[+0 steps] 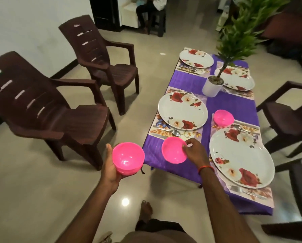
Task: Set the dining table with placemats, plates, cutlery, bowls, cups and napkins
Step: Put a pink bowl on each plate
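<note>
Head view looks down on a low dining table (234, 104) covered in a purple cloth, with brown plastic armchairs (47, 111) on the left and another (290, 116) on the right. Four floral placemats each carry a white rose-patterned plate; the nearest plate (241, 155) lies at the right and the next one (182, 111) across from it. A potted plant (211, 86) in a white pot stands at mid-table. One pink bowl (223, 117) sits on the cloth just beyond the nearest plate. The left hand (110, 167) cups nested pink bowls (127, 157) from below, off the table's edge. The right hand (195, 151) pinches the rim of a single tilted pink bowl (173, 149) at the table's near left corner, beside a spoon (175, 132). A fork (237, 189) lies beside the nearest plate.
</note>
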